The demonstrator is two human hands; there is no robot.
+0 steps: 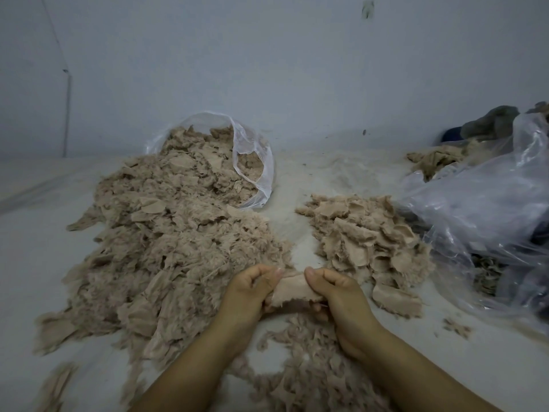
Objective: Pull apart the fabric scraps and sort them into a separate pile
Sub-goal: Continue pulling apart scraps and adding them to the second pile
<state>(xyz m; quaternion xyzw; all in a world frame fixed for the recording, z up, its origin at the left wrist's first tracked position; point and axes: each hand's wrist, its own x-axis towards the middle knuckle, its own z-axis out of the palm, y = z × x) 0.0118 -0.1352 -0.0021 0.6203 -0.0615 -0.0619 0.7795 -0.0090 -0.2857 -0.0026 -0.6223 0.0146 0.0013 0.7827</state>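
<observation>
Fingers (319,273) of both hands pinched on scrap (292,289).

Soft, fuzzy cloth in the big heap (166,248), frayed and matt. Same tan cloth in the smaller pile (371,242) and the scrap (292,289). Thin, shiny clear plastic for the bag (255,162) and the crinkly sheet (487,209). Pale, matt surface (297,179), maybe cloth too.
</observation>
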